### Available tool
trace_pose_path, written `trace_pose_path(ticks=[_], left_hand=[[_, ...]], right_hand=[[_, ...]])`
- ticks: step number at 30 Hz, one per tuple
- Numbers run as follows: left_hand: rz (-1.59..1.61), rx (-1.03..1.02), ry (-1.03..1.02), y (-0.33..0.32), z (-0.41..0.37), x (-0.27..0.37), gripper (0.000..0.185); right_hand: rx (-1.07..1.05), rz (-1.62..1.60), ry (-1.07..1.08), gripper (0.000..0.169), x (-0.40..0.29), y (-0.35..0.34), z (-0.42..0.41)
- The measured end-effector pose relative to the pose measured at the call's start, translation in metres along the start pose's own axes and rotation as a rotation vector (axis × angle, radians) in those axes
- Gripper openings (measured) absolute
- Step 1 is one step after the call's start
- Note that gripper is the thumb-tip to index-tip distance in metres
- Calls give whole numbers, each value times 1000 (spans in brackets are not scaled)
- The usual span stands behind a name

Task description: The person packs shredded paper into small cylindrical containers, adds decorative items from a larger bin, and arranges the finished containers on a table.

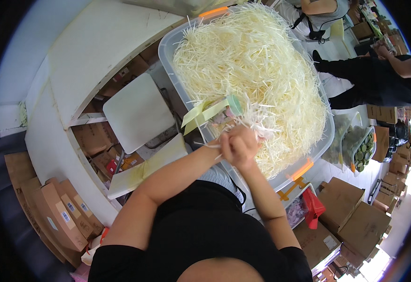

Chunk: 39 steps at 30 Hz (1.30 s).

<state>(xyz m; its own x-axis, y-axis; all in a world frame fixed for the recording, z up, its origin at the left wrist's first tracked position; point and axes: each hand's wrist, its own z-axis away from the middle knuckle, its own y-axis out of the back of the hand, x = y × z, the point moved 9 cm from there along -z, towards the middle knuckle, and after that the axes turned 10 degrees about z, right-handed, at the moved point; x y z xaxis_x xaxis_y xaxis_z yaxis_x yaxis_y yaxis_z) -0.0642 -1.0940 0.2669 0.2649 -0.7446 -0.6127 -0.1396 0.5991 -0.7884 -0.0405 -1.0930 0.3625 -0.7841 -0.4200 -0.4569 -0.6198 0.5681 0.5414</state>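
Observation:
A large clear plastic tub (173, 70) with orange latches stands before me, heaped with cream shredded paper filler (247, 60). Over its near side my two hands come together, blurred and overlapping. My right hand (242, 146) is curled in front, and whether it grips anything is unclear. Most of my left hand (226, 139) is hidden behind it. Just beyond my hands is a loose clump of whiter shreds (260, 120). Beside them on the filler lies a small package with a pale green end (235, 105), pinkish contents and a light green ribbon (196, 114).
Left of the tub is a white chair (140, 109) by a white counter (103, 38). Cardboard boxes stand at lower left (59, 215) and lower right (364, 225). A person in black (378, 79) stands at right; another sits (323, 16) at the top. Tubs of green pieces (364, 148) stand right.

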Motion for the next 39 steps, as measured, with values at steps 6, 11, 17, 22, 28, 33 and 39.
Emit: trace_pose_path(ticks=[6,11,17,22,28,33,39], left_hand=[[-488,470,-338,-11,27,27,39],[-711,381,-497,23,28,74,28],[-876,237,-413,11,32,49,26],[-827,298,-546,-11,27,38,29],[-588,127,-516,-24,15,39,45],[-619,149,-239,6,16,12,47],[-242,268,-314,25,6,-1,46]], right_hand=[[-74,140,-79,16,2,-1,-7],[-252,128,-120,24,-18,-4,2],[-550,357,110,24,-43,-32,-39],[-504,-7,-527,20,40,-17,-20],[76,127,-338,16,-3,16,-15],[8,51,-320,5,29,11,-9],[367,-1250,-1276,22,96,-20,28]])
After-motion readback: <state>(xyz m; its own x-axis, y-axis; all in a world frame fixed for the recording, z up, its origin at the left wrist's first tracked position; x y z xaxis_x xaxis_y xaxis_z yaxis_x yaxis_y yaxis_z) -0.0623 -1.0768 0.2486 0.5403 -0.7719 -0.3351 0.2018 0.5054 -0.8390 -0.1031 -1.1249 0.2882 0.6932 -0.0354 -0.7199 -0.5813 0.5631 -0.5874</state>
